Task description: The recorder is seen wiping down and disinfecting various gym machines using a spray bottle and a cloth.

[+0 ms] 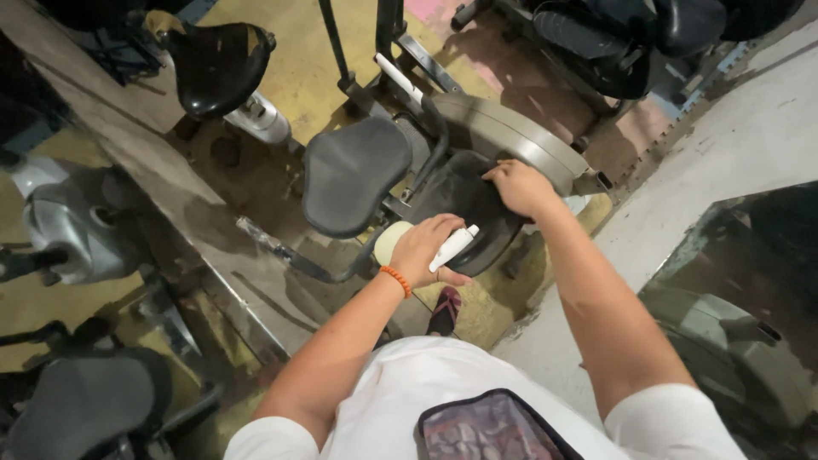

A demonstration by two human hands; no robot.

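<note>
Left hand [423, 249]: closed around white tube [453, 247], tip protruding past the fingers. Right hand [520, 186]: fingers curled, resting on dark wheel housing [464, 200], just beyond the tube.

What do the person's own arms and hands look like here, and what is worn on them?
Both arms are bare from short white sleeves down. The left hand has an orange beaded bracelet at the wrist. The right hand shows no glove, ring or watch.
</note>
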